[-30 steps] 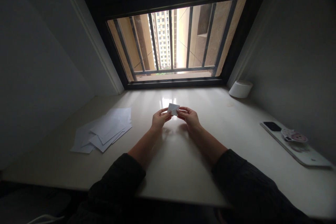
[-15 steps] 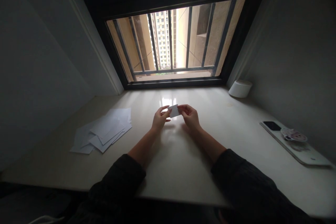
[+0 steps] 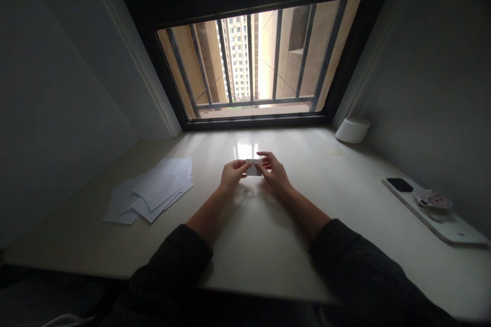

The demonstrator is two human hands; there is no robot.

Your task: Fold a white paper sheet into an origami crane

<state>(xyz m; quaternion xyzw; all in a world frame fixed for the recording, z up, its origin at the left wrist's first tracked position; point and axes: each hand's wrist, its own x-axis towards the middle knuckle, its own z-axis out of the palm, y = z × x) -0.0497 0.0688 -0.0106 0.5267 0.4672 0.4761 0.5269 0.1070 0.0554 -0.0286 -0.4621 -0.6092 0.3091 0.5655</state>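
"Pale tabletop (image 3: 253, 250), barred window (image 3: 264, 61) beyond. Where's the small paper (image 3: 253, 171)?"
"Pinched by the left hand (image 3: 231, 173); the right hand (image 3: 276, 176) has its thumb on it, but whether that one grips, I can't tell."

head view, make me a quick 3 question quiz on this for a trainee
1. True or false: the loose white sheets lie under the left hand.
2. Pick one: the thumbs of the left hand and right hand touch
a) a pen
b) a small white paper
c) a coin
3. Fill in: the phone lies to the ____ of the right hand.

Key: 1 false; 2 b; 3 right
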